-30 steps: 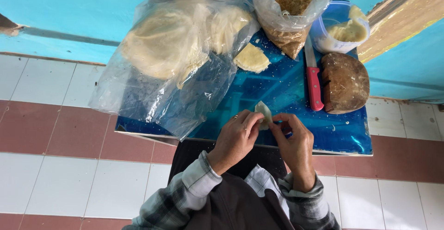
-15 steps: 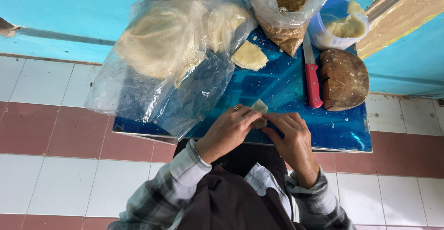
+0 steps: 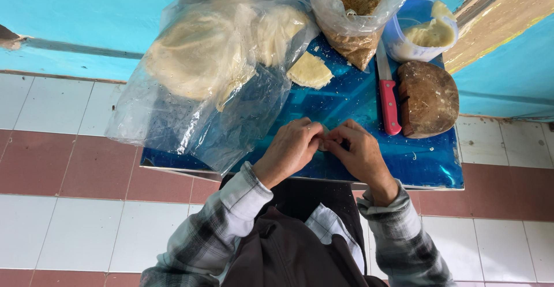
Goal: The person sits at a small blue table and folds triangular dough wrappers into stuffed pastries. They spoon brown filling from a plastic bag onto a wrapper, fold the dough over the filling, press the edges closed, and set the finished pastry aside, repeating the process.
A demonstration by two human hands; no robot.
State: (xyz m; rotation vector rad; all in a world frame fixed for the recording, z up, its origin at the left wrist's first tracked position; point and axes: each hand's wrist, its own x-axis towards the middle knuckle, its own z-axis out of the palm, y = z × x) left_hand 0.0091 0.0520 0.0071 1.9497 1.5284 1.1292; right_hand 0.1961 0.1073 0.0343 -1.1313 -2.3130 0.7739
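At centre frame, your left hand (image 3: pixel 291 148) and right hand (image 3: pixel 359 153) meet fingertip to fingertip over the blue board (image 3: pixel 427 163), both pinching a small pale piece of wrapper (image 3: pixel 324 144) that is almost hidden between them; whether it already carries filling, you cannot tell. One cut wedge of wrapper (image 3: pixel 310 70) lies loose above your hands. In the upper left, the clear bag of round wrappers (image 3: pixel 202 50) looks largely full, suggesting most of the folding remains. At the top, a bag of brown crumbly filling (image 3: pixel 355 10) stands open beside a tub of pale paste (image 3: pixel 424 30). The red-handled knife (image 3: pixel 388 99) and a dark wooden block (image 3: pixel 428 98) rest untouched at right.
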